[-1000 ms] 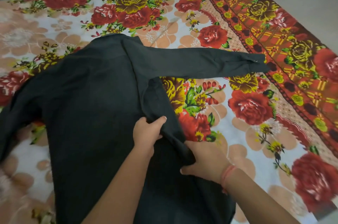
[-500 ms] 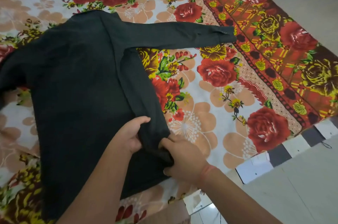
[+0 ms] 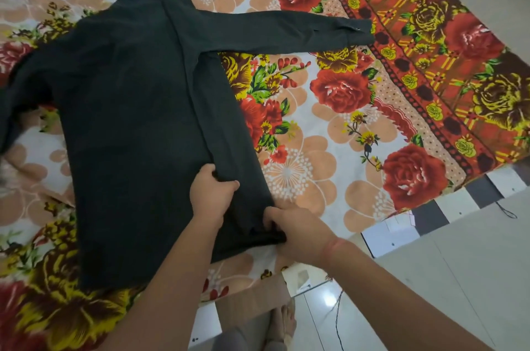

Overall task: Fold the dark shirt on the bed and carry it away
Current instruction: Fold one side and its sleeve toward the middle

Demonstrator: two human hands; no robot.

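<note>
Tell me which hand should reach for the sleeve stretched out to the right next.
Right. The right hand, pinching the hem corner of the dark shirt, sits on the same side as the outstretched sleeve. The left hand grips the folded edge further in and would likely have to cross over.

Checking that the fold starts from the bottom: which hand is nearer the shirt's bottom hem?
Right. The right hand pinches the dark shirt right at the bottom hem, at its corner; the left hand holds the folded side edge farther up from it.
</note>
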